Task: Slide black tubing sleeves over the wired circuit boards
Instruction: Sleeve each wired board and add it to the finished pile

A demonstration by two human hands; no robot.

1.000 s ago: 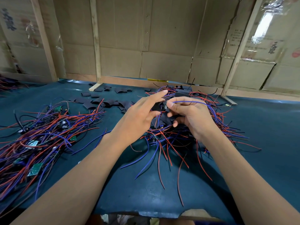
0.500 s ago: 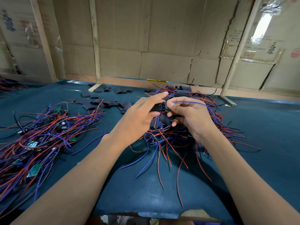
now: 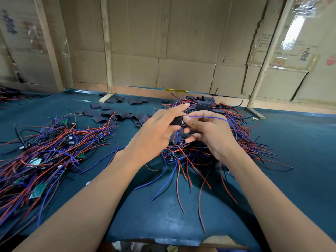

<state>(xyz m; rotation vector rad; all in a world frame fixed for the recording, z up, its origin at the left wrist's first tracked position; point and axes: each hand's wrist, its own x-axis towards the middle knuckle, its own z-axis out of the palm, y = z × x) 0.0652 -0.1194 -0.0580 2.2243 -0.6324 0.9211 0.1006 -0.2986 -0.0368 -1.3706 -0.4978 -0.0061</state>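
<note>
**Sleeving a wired board, mid-step**

A teal surface (image 3: 291, 142) fills the lower frame. At left lies a heap of unsleeved wired circuit boards (image 3: 45, 157); at centre right, beneath the hands, a heap of sleeved ones (image 3: 209, 108). Loose black tubing sleeves (image 3: 116, 116) lie scattered at upper centre. At mid-frame the left hand (image 3: 156, 131) pinches one black sleeve (image 3: 176, 121) between thumb and fingers; the right hand (image 3: 209, 131), touching it from the right, grips the board end and a blue wire (image 3: 207, 117). The board itself is hidden. The sleeve appears partly on; next, push it fully over.
</note>
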